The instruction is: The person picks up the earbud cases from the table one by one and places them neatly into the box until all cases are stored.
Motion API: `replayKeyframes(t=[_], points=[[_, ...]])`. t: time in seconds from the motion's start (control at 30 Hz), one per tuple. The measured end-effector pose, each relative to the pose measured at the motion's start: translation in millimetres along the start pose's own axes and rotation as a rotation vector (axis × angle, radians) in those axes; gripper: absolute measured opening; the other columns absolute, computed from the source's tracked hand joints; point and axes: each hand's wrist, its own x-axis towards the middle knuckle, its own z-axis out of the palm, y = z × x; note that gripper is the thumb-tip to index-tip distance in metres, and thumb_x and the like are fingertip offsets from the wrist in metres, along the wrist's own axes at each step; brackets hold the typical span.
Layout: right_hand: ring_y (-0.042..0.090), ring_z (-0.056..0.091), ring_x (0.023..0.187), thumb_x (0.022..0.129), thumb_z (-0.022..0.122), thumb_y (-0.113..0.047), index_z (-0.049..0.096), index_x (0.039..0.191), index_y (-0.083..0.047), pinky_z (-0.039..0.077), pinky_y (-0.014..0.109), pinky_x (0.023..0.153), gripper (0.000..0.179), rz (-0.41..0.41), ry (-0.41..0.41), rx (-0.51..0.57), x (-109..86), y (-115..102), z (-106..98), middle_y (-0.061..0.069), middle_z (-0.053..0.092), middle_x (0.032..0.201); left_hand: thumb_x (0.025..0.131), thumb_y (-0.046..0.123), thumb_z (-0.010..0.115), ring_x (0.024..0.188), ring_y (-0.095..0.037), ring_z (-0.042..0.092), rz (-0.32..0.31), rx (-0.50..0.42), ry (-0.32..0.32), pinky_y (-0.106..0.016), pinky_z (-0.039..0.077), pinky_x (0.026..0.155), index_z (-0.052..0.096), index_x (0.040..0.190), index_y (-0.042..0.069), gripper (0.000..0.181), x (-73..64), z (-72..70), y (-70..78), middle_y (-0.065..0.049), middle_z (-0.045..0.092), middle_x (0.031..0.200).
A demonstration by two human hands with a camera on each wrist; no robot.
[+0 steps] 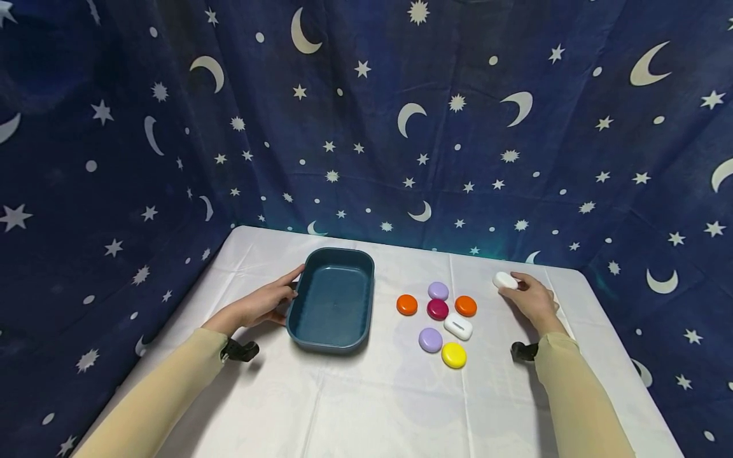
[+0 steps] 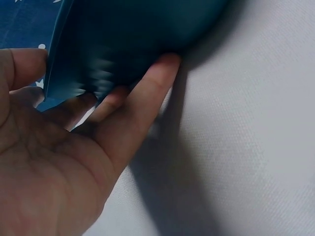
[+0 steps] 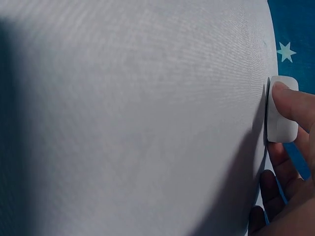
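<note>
A deep dark-teal rectangular bin [image 1: 330,347] with rounded corners stands left of the middle of the white-covered table. Against its left outer wall rests my left hand [image 1: 269,301], fingers fairly straight and spread. In the left wrist view those fingers [image 2: 147,91] touch the bin's side [image 2: 133,29], one low near the cloth. Toward the back right, my right hand [image 1: 535,301] pinches a small white rounded block [image 1: 505,280] between thumb and fingers. The right wrist view shows the thumb lying across the block's face [image 3: 283,125], close to the cloth.
Between the hands lie glossy round pieces: orange [image 1: 407,305] and another orange [image 1: 466,306], two lilac [image 1: 438,291], dark red [image 1: 438,310] and yellow [image 1: 454,355]. A white slotted oblong piece [image 1: 459,326] lies among them. A starry blue curtain [image 1: 366,127] hangs behind the table.
</note>
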Motion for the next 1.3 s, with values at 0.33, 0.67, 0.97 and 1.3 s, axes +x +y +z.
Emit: replayKeyframes(t=[0.33, 0.67, 0.97, 1.3], points=[[0.048, 0.036, 0.124, 0.095, 0.072, -0.037, 0.049, 0.151, -0.006, 0.023, 0.064, 0.097, 0.068, -0.004, 0.019, 0.030, -3.2, -1.5, -2.2, 0.027, 0.050, 0.143, 0.102, 0.008, 0.040, 0.145, -0.038, 0.027, -0.008, 0.000, -0.017, -0.052, 0.057, 0.080, 0.003, 0.164, 0.042, 0.080, 0.8, 1.3, 4.7, -0.015, 0.006, 0.170], [0.043, 0.039, 0.127, 0.095, 0.074, -0.034, 0.054, 0.147, -0.009, 0.033, 0.056, 0.097, 0.062, -0.200, -0.039, 0.122, -13.6, -39.4, -0.3, 0.022, 0.053, 0.137, 0.102, 0.005, 0.037, 0.139, -0.041, 0.037, 0.027, -0.023, -0.043, -0.052, 0.057, 0.080, 0.002, 0.166, 0.035, 0.079, 0.8, -0.7, 2.4, -0.024, 0.020, 0.163], [0.040, 0.033, 0.132, 0.092, 0.077, -0.029, 0.058, 0.146, -0.016, 0.035, 0.059, 0.102, 0.058, -0.345, -0.164, 0.181, -32.8, -109.2, 19.0, 0.017, 0.052, 0.138, 0.102, 0.005, 0.038, 0.143, -0.037, 0.028, 0.013, -0.028, -0.018, -0.049, 0.058, 0.076, 0.006, 0.166, 0.036, 0.078, -1.8, -0.6, 0.3, -0.022, 0.010, 0.166], [0.036, 0.035, 0.129, 0.089, 0.081, -0.027, 0.066, 0.138, -0.025, 0.038, 0.058, 0.100, 0.051, -0.447, -0.252, 0.208, -53.6, -165.7, 50.1, 0.008, 0.055, 0.136, 0.100, 0.005, 0.039, 0.142, -0.035, 0.026, 0.025, -0.056, -0.017, -0.046, 0.057, 0.074, 0.006, 0.166, 0.035, 0.079, -0.6, -1.9, -3.3, -0.022, 0.010, 0.166]])
